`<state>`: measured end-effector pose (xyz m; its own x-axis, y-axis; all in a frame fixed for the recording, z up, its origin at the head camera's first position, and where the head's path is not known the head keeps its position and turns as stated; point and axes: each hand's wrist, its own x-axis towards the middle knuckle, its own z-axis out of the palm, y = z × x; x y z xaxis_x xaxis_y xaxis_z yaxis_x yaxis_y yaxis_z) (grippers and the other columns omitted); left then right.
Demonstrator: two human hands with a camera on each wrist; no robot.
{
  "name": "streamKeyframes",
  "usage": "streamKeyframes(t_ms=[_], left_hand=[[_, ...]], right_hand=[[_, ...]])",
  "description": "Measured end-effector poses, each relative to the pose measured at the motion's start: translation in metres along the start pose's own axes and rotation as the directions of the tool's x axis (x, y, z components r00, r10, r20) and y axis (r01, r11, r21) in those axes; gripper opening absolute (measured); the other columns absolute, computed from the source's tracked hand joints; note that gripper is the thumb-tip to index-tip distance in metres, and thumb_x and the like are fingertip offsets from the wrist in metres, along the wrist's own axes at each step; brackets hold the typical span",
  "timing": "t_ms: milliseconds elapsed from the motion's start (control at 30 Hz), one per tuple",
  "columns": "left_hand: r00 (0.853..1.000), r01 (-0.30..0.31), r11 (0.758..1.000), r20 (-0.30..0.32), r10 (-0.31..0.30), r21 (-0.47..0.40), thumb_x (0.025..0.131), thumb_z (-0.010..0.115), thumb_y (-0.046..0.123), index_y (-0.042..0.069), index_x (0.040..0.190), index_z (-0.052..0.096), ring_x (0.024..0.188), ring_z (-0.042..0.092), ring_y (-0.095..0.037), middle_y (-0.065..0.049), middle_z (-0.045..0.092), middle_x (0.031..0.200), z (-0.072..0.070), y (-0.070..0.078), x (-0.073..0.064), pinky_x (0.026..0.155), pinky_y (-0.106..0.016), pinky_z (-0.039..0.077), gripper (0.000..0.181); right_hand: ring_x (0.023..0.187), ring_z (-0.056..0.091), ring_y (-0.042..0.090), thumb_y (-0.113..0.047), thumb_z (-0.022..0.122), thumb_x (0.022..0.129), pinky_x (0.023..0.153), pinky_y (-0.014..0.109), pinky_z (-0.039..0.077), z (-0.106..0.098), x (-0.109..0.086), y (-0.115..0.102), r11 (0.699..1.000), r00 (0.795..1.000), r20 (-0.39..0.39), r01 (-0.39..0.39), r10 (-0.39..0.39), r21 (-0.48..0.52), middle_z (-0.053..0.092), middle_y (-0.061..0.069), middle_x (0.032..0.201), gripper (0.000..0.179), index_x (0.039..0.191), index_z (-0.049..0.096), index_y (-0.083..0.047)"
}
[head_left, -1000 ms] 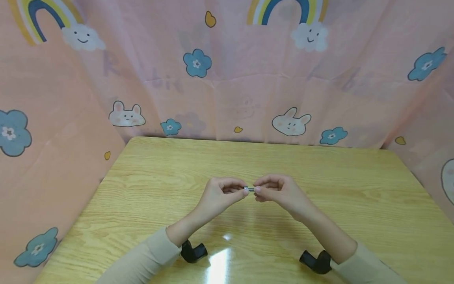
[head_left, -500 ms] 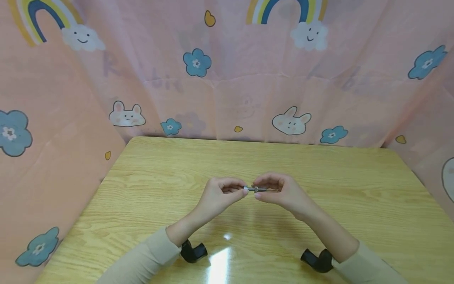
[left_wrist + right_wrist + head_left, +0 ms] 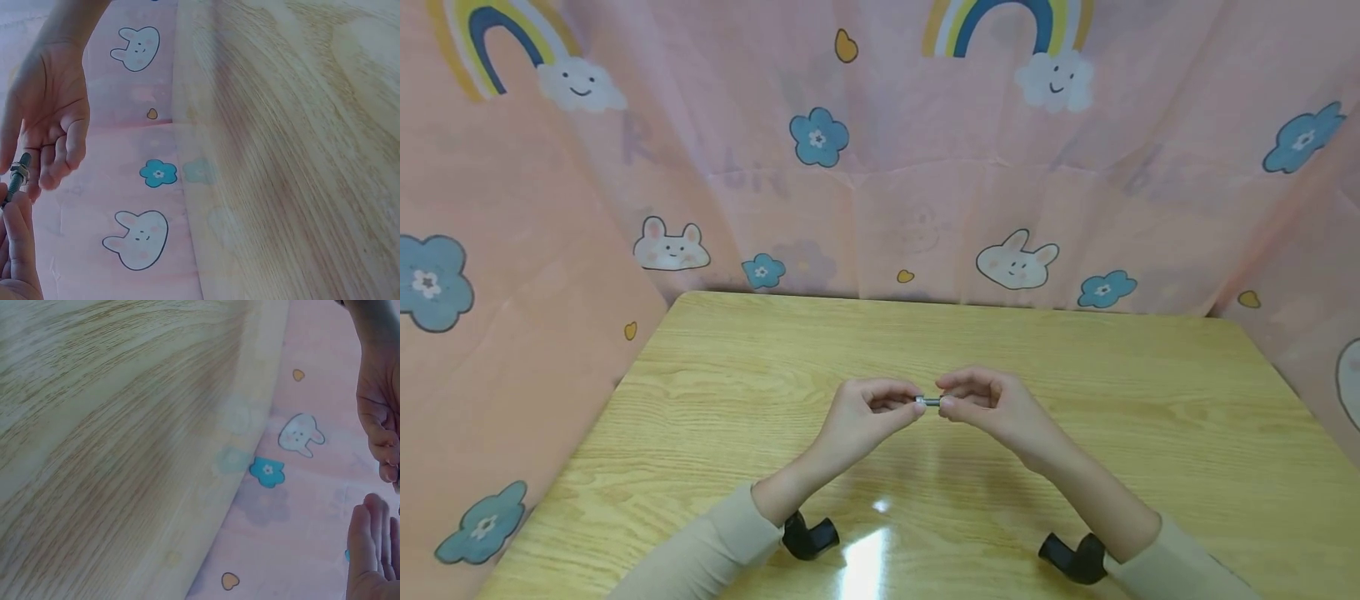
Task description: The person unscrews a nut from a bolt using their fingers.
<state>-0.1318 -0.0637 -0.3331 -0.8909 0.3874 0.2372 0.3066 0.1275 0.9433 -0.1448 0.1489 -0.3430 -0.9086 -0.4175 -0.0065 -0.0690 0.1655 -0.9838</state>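
Over the middle of the table, a silver bolt (image 3: pixel 930 402) lies level between the two hands. The left hand (image 3: pixel 868 417) pinches its head end between thumb and fingers. A nut (image 3: pixel 20 169) sits partway along the threaded shank in the left wrist view. At that nut, the right hand (image 3: pixel 992 408) has thumb and index finger closed from either side, its other fingers loosely bent. The thumb hides the nut and the bolt's far end in the head view. In the right wrist view both hands show only at the right edge, with the bolt mostly out of frame.
The wood-grain table (image 3: pixel 760 350) reaches back to a pink cloth backdrop (image 3: pixel 895 192) printed with rabbits, flowers and rainbows. Black wrist camera mounts (image 3: pixel 810 536) hang under both forearms, close over the tabletop. Light glares off the table's front.
The right thumb and fingers spread half a second ago, baring the nut and threaded end, and now close around the nut again. The left hand keeps its hold on the bolt.
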Motion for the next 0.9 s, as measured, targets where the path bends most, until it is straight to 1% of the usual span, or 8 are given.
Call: streamKeyframes(t_ms=[167, 300, 400, 533, 600, 733, 800, 900], left_hand=[[1.0, 0.003, 1.0, 0.002, -0.003, 0.001, 0.086, 0.064, 0.002, -0.007, 0.097, 0.067, 0.07, 0.062, -0.005, -0.016, 0.069, 0.089, 0.0004, 0.0004, -0.0005, 0.066, -0.024, 0.053, 0.014], [1.0, 0.003, 1.0, 0.001, -0.003, 0.003, 0.086, 0.064, 0.001, -0.007, 0.097, 0.067, 0.071, 0.062, -0.005, -0.016, 0.069, 0.089, 0.0001, 0.0007, -0.0009, 0.066, -0.024, 0.053, 0.014], [1.0, 0.01, 1.0, -0.005, -0.009, 0.007, 0.086, 0.064, 0.001, -0.007, 0.097, 0.068, 0.07, 0.062, -0.006, -0.015, 0.069, 0.089, 0.0001, 0.0006, -0.0004, 0.066, -0.024, 0.053, 0.014], [1.0, 0.014, 1.0, -0.01, -0.013, 0.008, 0.086, 0.065, 0.002, -0.006, 0.096, 0.068, 0.07, 0.062, -0.006, -0.015, 0.069, 0.089, 0.0004, 0.0014, -0.0002, 0.067, -0.025, 0.053, 0.013], [1.0, 0.01, 1.0, -0.011, -0.01, 0.009, 0.086, 0.064, 0.002, -0.006, 0.097, 0.068, 0.071, 0.062, -0.007, -0.015, 0.069, 0.089, 0.0002, 0.0019, 0.0001, 0.067, -0.025, 0.053, 0.013], [1.0, 0.012, 1.0, -0.012, -0.012, 0.005, 0.087, 0.064, 0.002, -0.006, 0.097, 0.068, 0.071, 0.062, -0.007, -0.015, 0.069, 0.089, -0.0007, 0.0023, -0.0002, 0.067, -0.024, 0.053, 0.014], [1.0, 0.014, 1.0, -0.015, -0.014, 0.004, 0.087, 0.064, 0.003, -0.005, 0.097, 0.068, 0.071, 0.062, -0.007, -0.015, 0.069, 0.09, -0.0005, 0.0022, -0.0006, 0.066, -0.025, 0.053, 0.014], [1.0, 0.021, 1.0, -0.022, -0.021, 0.001, 0.087, 0.065, 0.004, -0.004, 0.097, 0.069, 0.07, 0.062, -0.008, -0.013, 0.069, 0.089, 0.0005, 0.002, -0.0016, 0.066, -0.025, 0.053, 0.013]], right_hand=[[0.087, 0.065, 0.023, -0.017, 0.064, 0.089, 0.079, 0.033, 0.053, -0.0004, -0.0002, 0.0008, 1.0, 1.0, -0.009, -0.004, 0.004, -0.016, 0.063, 0.02, 0.099, 0.03, 0.107, 0.059, 0.007], [0.093, 0.062, 0.023, -0.013, 0.069, 0.085, 0.079, 0.033, 0.053, -0.0002, -0.0008, 0.0003, 0.999, 1.0, -0.017, 0.018, -0.019, -0.033, 0.061, 0.015, 0.105, 0.035, 0.114, 0.057, 0.003], [0.092, 0.063, 0.025, -0.017, 0.065, 0.089, 0.079, 0.034, 0.053, 0.0004, 0.0004, -0.001, 0.999, 1.0, -0.012, 0.019, -0.02, -0.031, 0.062, 0.015, 0.102, 0.034, 0.115, 0.056, 0.003], [0.083, 0.066, 0.022, -0.018, 0.06, 0.093, 0.077, 0.034, 0.054, 0.0007, 0.0021, -0.0023, 0.999, 1.0, 0.002, 0.016, -0.016, -0.035, 0.065, 0.015, 0.093, 0.03, 0.107, 0.058, 0.008], [0.085, 0.065, 0.02, -0.015, 0.062, 0.091, 0.077, 0.033, 0.054, 0.0005, 0.0026, -0.0028, 0.999, 1.0, 0.004, 0.026, -0.026, -0.039, 0.064, 0.014, 0.095, 0.027, 0.105, 0.058, 0.008], [0.092, 0.062, 0.021, -0.01, 0.066, 0.087, 0.079, 0.033, 0.053, 0.0001, 0.0025, -0.0039, 0.998, 0.999, 0.003, 0.046, -0.045, -0.034, 0.06, 0.014, 0.104, 0.03, 0.111, 0.057, 0.005], [0.092, 0.062, 0.022, -0.013, 0.065, 0.088, 0.079, 0.034, 0.053, -0.0002, 0.0033, -0.0043, 0.999, 0.999, 0.004, 0.038, -0.038, -0.019, 0.061, 0.014, 0.103, 0.031, 0.113, 0.056, 0.005], [0.084, 0.065, 0.021, -0.017, 0.06, 0.092, 0.078, 0.036, 0.053, -0.0014, 0.0045, -0.0038, 1.0, 1.0, 0.019, -0.001, 0.001, 0.003, 0.065, 0.013, 0.093, 0.029, 0.109, 0.057, 0.006]])
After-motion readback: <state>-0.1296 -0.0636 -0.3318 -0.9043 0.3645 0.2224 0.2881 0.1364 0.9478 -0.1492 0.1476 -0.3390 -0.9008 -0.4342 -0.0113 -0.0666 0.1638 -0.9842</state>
